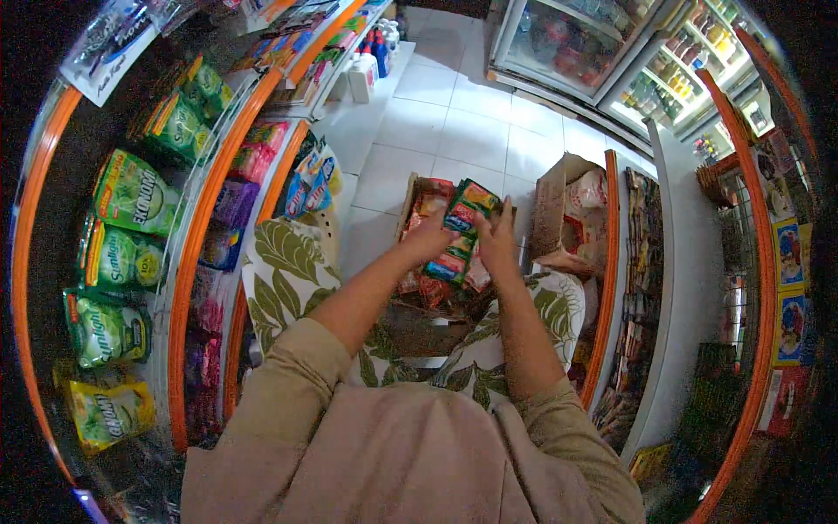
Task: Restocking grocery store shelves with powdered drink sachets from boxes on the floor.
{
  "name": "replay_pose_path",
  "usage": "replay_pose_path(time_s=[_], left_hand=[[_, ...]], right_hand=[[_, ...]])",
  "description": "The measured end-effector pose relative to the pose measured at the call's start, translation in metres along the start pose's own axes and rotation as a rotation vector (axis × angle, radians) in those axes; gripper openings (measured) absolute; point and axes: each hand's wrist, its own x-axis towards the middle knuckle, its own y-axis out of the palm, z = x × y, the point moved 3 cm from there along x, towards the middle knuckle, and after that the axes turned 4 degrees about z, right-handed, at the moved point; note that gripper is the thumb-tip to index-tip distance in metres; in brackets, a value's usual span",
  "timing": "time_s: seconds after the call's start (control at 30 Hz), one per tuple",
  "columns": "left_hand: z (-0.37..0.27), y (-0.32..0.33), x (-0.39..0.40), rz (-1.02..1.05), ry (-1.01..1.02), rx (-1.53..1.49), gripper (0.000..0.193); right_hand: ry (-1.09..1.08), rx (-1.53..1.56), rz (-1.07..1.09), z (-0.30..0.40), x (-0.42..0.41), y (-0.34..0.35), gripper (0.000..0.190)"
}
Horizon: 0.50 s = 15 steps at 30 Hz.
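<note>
A strip of green sachets with red and blue parts [463,229] is held over an open cardboard box. My left hand [429,237] grips its left edge, with the thumb lying on the front. At its right edge is my right hand [495,234], the thumb and a fingertip against the strip and other fingers raised. Beneath both hands the cardboard box [404,213] holds red sachet packs [435,191]. The box stands low between the person's knees, which are covered by leaf-patterned cloth. The far side of the strip is hidden.
Shelves with orange edges [229,164] and detergent pouches [134,190] rise on the left. To the right stand another open cardboard box [553,203] with packs and a shelf of sachets [638,262]. Beyond the tiled floor [419,124] are glass-door refrigerators [569,46] and white bottles [362,77].
</note>
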Motion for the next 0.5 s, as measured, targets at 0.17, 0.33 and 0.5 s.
replay_pose_path(time_s=[0.17, 0.33, 0.5], left_hand=[[0.023, -0.013, 0.009, 0.43, -0.042, 0.439, 0.058], [0.043, 0.018, -0.013, 1.068, 0.147, 0.909, 0.039], [0.007, -0.028, -0.012, 0.825, -0.028, 0.472, 0.038]], right_hand=[[-0.706, -0.573, 0.071, 0.044, -0.015, -0.012, 0.065], [-0.365, -0.925, 0.885, 0.032, -0.044, 0.027, 0.043], [-0.036, -0.489, 1.052, 0.014, -0.027, 0.01, 0.047]])
